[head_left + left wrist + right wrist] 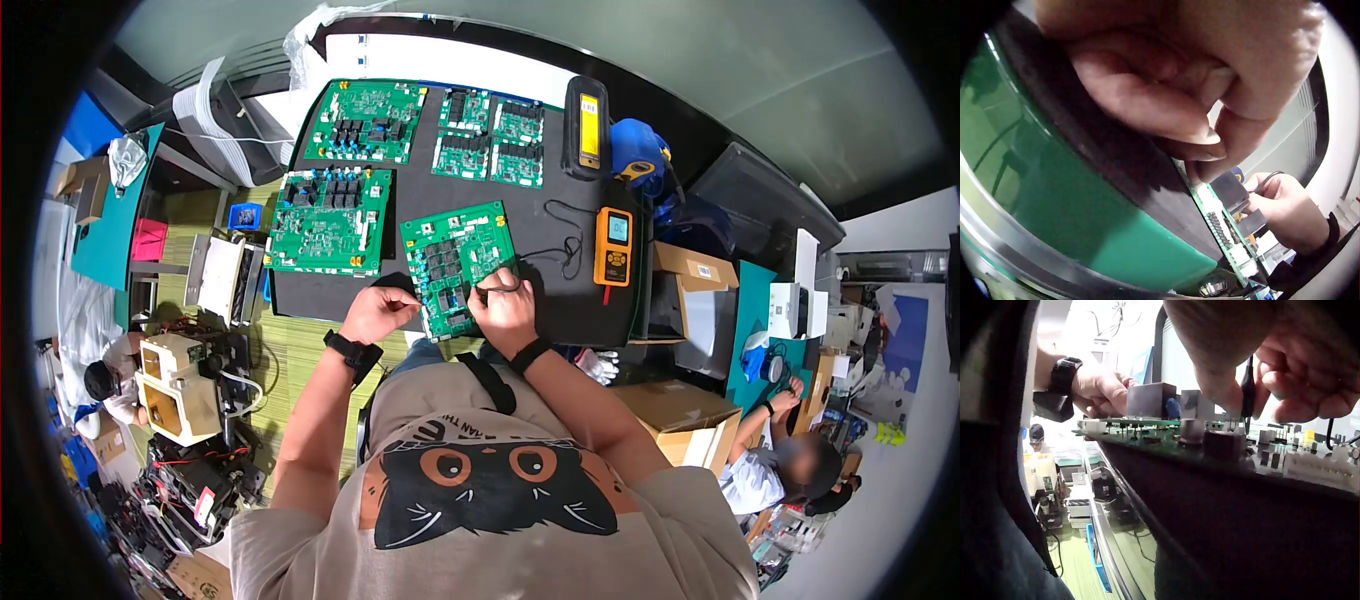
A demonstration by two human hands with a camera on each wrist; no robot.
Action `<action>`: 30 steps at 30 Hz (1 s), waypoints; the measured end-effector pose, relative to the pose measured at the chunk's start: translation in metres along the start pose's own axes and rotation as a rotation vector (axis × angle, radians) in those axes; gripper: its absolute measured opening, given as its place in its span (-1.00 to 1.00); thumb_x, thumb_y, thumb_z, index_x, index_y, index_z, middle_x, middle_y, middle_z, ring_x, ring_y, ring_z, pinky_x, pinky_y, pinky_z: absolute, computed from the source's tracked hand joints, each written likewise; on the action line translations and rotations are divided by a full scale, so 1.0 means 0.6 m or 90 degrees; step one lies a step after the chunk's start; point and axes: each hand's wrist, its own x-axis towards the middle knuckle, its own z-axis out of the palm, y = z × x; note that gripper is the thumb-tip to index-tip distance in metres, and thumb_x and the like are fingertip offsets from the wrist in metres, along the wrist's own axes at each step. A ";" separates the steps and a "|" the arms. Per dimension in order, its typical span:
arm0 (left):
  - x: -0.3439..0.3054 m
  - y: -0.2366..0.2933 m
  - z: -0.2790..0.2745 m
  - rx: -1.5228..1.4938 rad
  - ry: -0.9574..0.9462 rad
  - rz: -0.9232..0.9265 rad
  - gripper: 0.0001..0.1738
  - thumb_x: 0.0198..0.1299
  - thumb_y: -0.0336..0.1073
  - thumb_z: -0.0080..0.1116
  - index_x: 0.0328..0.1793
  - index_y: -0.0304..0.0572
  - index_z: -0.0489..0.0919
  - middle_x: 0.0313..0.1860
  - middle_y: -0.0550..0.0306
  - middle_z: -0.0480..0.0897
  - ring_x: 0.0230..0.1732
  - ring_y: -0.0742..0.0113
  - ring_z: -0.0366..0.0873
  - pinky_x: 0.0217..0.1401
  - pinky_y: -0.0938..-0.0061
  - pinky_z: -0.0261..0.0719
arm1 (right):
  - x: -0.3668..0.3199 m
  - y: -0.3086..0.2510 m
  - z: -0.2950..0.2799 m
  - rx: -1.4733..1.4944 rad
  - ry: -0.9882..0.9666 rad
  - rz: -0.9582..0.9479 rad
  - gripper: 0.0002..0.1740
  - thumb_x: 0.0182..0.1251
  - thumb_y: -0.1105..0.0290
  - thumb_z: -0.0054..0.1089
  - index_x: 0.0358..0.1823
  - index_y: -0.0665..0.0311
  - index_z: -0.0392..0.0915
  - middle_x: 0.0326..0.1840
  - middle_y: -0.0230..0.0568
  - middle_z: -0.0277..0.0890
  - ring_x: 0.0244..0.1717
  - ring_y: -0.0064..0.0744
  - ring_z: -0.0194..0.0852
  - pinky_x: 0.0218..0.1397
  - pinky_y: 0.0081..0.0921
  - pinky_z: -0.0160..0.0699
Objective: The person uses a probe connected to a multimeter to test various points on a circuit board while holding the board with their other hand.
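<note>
A green circuit board (470,235) with dark block-shaped parts lies at the front of the black-topped table, turned slightly. My left hand (375,315) is at its left edge; in the left wrist view, the curled fingers (1147,112) and thumb pinch at the board's edge beside a white connector. My right hand (507,310) is over the board's lower right part. It pinches a slim black probe (1248,390), pointing down among the parts in the right wrist view. A black cable (560,265) runs from near this hand towards an orange handheld meter (612,248) with a lit display.
Two larger green boards (335,220) lie at the left of the table (420,180). Several smaller boards (490,140) sit at the back. A black case with a yellow face (588,130) lies back right, near a blue tool (640,150). Cardboard boxes (690,410) stand right.
</note>
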 end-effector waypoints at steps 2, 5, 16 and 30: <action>-0.002 0.005 0.000 0.026 0.000 -0.006 -0.90 0.21 -0.50 0.29 -0.18 -0.32 0.73 -0.43 0.32 0.66 -0.40 0.66 0.49 -0.32 0.64 0.48 | 0.000 0.008 -0.008 0.058 0.032 -0.005 -0.84 0.17 0.29 0.30 -0.40 0.15 0.50 -0.25 -0.21 0.41 -0.22 -0.10 0.49 -0.08 -0.12 0.34; 0.000 -0.005 0.004 -0.010 0.011 0.000 -0.91 0.20 -0.50 0.29 -0.18 -0.32 0.73 -0.43 0.32 0.67 -0.39 0.66 0.51 -0.32 0.63 0.49 | 0.011 0.034 -0.043 0.180 0.037 -0.015 -0.93 0.26 0.38 0.25 -0.32 0.19 0.57 -0.27 -0.15 0.47 -0.20 -0.03 0.51 -0.10 -0.14 0.45; -0.008 0.006 0.010 0.034 0.041 -0.003 -0.92 0.18 -0.48 0.32 -0.22 -0.30 0.74 -0.48 0.31 0.65 -0.45 0.66 0.49 -0.38 0.63 0.47 | 0.003 0.134 -0.078 0.384 -0.067 0.200 -0.93 0.34 0.53 0.19 -0.19 0.34 0.58 -0.36 -0.25 0.57 -0.41 -0.52 0.56 -0.31 -0.53 0.53; -0.029 0.030 0.033 0.158 0.139 0.034 -0.78 0.06 -0.32 0.51 -0.21 -0.16 0.70 -0.56 0.32 0.54 -0.53 0.59 0.42 -0.44 0.58 0.43 | 0.026 0.136 -0.051 0.523 -0.168 0.175 -0.84 0.43 0.44 0.19 -0.08 0.38 0.59 -0.37 -0.24 0.63 -0.31 -0.59 0.59 -0.23 -0.58 0.54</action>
